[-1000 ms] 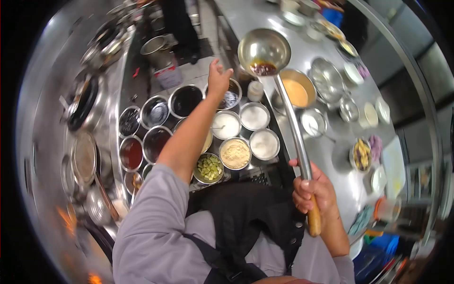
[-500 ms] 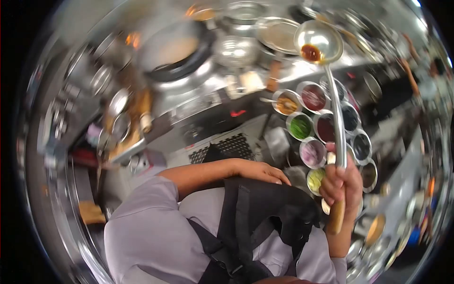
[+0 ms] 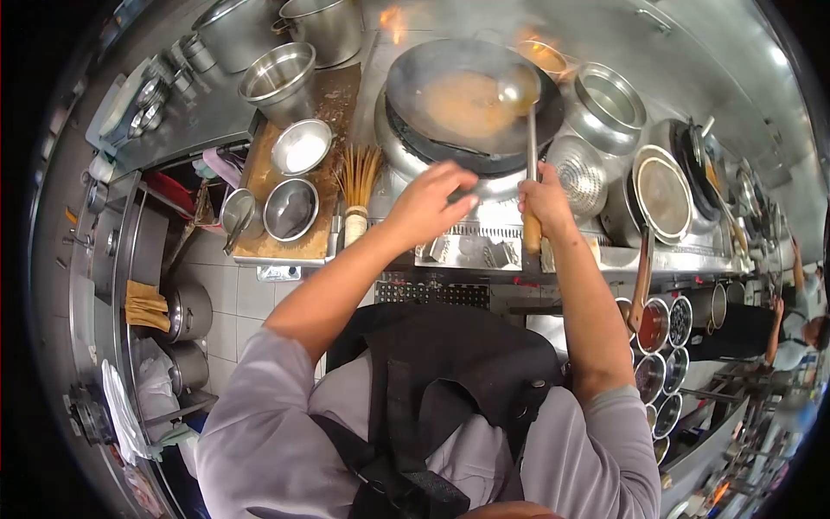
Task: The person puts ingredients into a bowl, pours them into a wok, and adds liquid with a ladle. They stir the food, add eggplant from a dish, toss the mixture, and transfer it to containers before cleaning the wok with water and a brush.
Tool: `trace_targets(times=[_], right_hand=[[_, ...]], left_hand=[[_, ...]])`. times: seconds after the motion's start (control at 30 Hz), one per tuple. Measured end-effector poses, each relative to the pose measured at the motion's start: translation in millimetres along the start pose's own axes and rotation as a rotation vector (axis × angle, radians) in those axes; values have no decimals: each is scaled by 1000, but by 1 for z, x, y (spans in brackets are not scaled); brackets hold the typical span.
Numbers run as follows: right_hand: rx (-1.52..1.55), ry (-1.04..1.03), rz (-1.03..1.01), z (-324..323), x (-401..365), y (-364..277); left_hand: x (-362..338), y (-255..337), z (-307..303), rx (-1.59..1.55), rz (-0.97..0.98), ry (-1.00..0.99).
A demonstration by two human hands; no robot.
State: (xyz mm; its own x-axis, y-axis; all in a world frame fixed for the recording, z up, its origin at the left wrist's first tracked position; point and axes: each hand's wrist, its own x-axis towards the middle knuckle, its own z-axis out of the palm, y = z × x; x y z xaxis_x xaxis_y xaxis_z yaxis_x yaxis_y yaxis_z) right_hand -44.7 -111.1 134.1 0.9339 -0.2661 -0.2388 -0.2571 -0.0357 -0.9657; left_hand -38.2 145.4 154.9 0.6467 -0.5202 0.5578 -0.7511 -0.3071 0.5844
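A steel stove (image 3: 497,210) runs across the kitchen in the head view, with flame showing behind the steaming wok (image 3: 411,71). The right hand (image 3: 546,204) is closed around the wooden handle of the ladle (image 3: 532,138), whose bowl is inside the wok, at the brownish liquid (image 3: 462,105). The left hand (image 3: 432,203) holds nothing, fingers apart, near the wok's front edge. A bamboo brush (image 3: 355,195) stands left of the wok; a perforated skimmer (image 3: 577,176) lies to its right.
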Motion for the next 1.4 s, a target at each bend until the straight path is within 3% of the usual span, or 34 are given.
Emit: trace_targets(times=[0.03, 0.1, 0.17, 0.23, 0.3, 0.4, 0.43, 0.5, 0.63, 0.7, 0.73, 0.9, 0.97, 1.13, 1.3, 1.4], right_hand=[[72, -81, 109, 1, 0, -14], [335, -240, 226, -20, 11, -36], [259, -217, 206, -17, 31, -39], [-92, -24, -70, -9, 61, -29], [-145, -20, -71, -6, 84, -29], [-342, -256, -30, -2, 79, -45], [-337, -268, -37, -12, 67, -54], [-476, -498, -41, -45, 50, -65], [-318, -420, 53, -90, 35, -67], [-287, -152, -31, -98, 48, -47], [-184, -123, -58, -94, 50, -38], [-182, -302, 109, -90, 33, -41], [135, -449, 252, -104, 43, -48], [-141, -206, -4, -74, 84, -31], [-77, -455, 152, -91, 59, -48], [-269, -348, -62, -122, 51, -46]], left_hand=[[20, -19, 7, 127, 135, 119], [45, -57, 35, 199, 93, 125], [57, -76, 53, 274, 54, 136], [63, -81, 66, 396, -69, 48], [67, -83, 76, 416, -79, 91], [69, -83, 75, 391, -92, 58], [70, -85, 75, 373, -77, 65], [69, -89, 75, 358, -62, 71], [65, -73, 81, 334, -134, 102], [72, -64, 81, 335, -147, 145], [71, -62, 82, 329, -111, 176], [69, -72, 96, 367, -118, 248], [72, -64, 96, 343, -162, 248], [69, -73, 104, 342, -108, 320], [66, -69, 106, 331, -120, 342], [66, -78, 102, 314, -137, 318]])
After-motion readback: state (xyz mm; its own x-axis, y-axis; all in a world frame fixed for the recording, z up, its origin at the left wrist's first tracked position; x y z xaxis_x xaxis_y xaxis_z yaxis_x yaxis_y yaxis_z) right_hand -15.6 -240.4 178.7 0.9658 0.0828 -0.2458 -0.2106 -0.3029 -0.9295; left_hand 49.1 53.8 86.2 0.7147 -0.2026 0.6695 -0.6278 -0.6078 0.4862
